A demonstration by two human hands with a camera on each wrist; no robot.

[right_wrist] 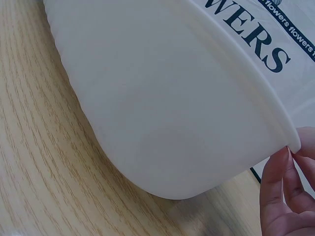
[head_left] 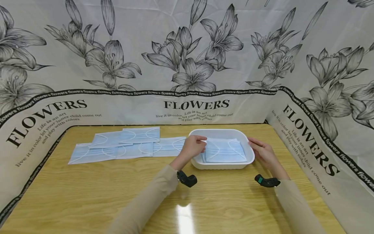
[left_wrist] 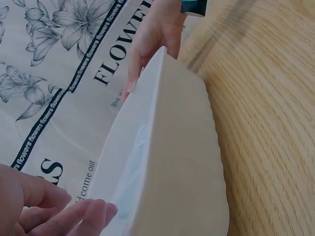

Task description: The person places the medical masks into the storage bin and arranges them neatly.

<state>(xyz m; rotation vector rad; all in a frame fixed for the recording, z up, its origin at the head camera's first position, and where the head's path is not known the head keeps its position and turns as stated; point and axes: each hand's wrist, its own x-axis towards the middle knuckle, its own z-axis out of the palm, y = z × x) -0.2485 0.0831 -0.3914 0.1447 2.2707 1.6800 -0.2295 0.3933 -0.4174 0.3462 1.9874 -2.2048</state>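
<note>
A white plastic tray (head_left: 222,166) stands on the table with blue face masks (head_left: 226,151) stacked inside it. My left hand (head_left: 193,146) hovers over the tray's left rim, its loosely bent fingertips close to the upper left corner of the top mask. In the left wrist view, those fingers (left_wrist: 96,216) have no mask visible between them. At the opposite end my right hand (head_left: 264,154) pinches the tray's rim between thumb and fingers, as the right wrist view shows at the tray's corner (right_wrist: 275,132).
Left of the tray, several more blue masks (head_left: 134,151) lie flat in an overlapping group on the wooden table (head_left: 87,195). A flower-printed cloth (head_left: 131,107) rises behind the table and along both sides.
</note>
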